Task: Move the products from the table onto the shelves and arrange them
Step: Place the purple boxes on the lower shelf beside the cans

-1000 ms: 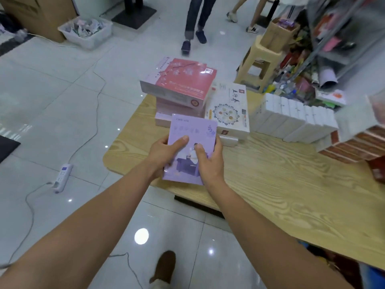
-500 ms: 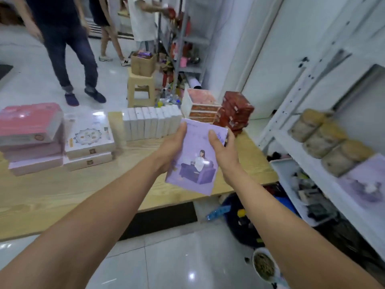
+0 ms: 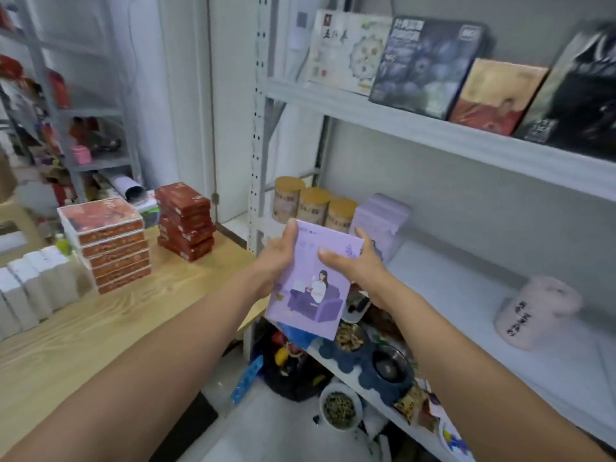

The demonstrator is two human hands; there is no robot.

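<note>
The left hand [image 3: 276,258] and right hand [image 3: 358,265] clamp a flat lilac cardboard box [image 3: 311,281] by its side edges, held in the air. At two o'clock lies the white metal shelf [image 3: 466,295]; at nine, the wooden table [image 3: 100,328].

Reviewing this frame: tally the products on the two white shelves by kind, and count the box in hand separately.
Upright flat boxes, upper shelf: 5
Round jars with tan lids, lower shelf: 3
Lilac box on shelf: 1
Pink fluffy item: 1
Lilac box held in both hands: 1
Total: 11
</note>
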